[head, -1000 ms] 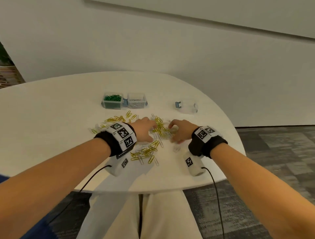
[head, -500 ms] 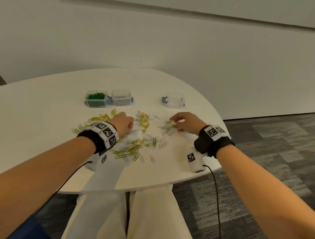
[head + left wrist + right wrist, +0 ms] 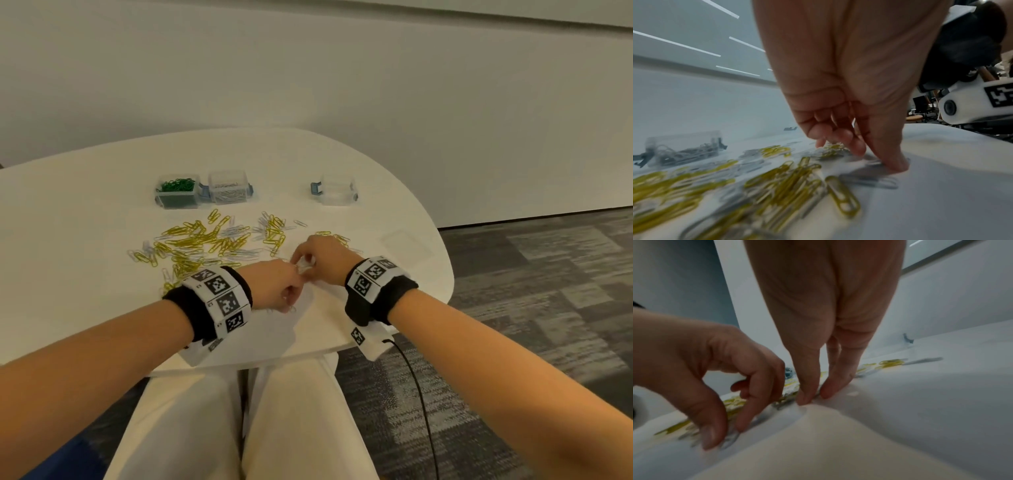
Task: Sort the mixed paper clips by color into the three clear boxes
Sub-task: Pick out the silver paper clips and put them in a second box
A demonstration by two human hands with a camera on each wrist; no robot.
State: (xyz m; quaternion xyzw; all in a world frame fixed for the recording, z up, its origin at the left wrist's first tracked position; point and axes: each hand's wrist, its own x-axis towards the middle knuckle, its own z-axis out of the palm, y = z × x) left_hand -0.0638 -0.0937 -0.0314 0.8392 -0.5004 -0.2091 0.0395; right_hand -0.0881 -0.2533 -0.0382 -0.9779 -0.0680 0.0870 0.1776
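Yellow and silver paper clips (image 3: 205,243) lie mixed on the white table (image 3: 68,274). At the back stand three clear boxes: one with green clips (image 3: 177,192), one with silver clips (image 3: 228,187), one empty (image 3: 337,190). My hands meet in front of the pile. My left hand (image 3: 287,301) (image 3: 877,160) pinches silver clips (image 3: 869,180) against the table with thumb and forefinger. My right hand (image 3: 303,265) (image 3: 813,395) has its thumb and fingertips together on the tabletop, pinching something pale that looks like a silver clip. In the right wrist view the left hand (image 3: 725,434) shows at lower left.
A faint clear square, perhaps a lid (image 3: 406,245), lies flat on the table's right part. The table's front edge (image 3: 308,356) is close below my wrists, with my lap under it. Grey carpet (image 3: 548,291) is on the right.
Both hands have drawn together toward the table's front edge; half a second ago they were apart at the pile's two sides. The head view has shifted.
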